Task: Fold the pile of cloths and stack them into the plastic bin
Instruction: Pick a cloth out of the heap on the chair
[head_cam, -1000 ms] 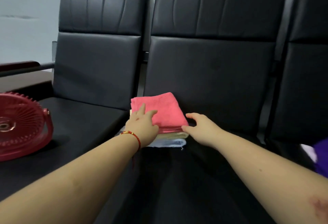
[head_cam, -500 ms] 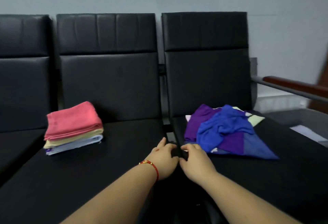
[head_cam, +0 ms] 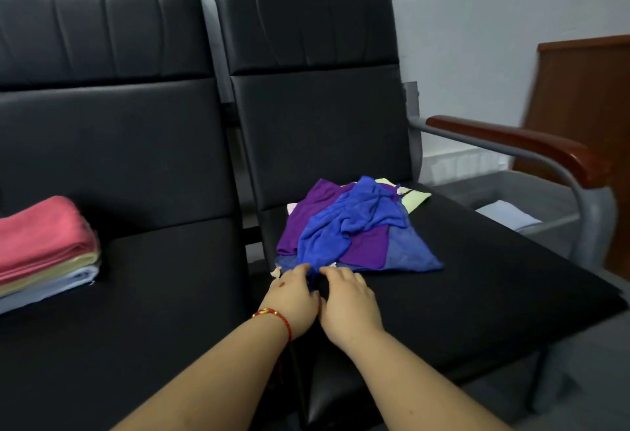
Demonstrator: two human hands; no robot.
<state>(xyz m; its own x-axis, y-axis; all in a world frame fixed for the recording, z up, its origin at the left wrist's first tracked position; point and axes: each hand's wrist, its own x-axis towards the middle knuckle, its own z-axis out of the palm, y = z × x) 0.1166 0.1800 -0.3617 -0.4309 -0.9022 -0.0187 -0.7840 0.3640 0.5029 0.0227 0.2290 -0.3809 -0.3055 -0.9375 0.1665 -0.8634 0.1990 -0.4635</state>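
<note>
You're reaching for the next cloth: both hands, left hand (head_cam: 296, 297) and right hand (head_cam: 347, 301), hover loose-fingered, gripping nothing, at the unfolded pile (head_cam: 354, 226); pinch one edge next

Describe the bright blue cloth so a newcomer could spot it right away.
Look at the right-hand black seat, beside the wooden armrest. A loose pile of cloths lies there; the bright blue cloth is crumpled on top, unlike the flatter purple ones beneath.

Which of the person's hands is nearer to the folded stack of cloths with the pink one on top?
Left. The left hand lies between the folded stack and the right hand; both hands sit well to the stack's right, at the unfolded pile's near edge.
</note>
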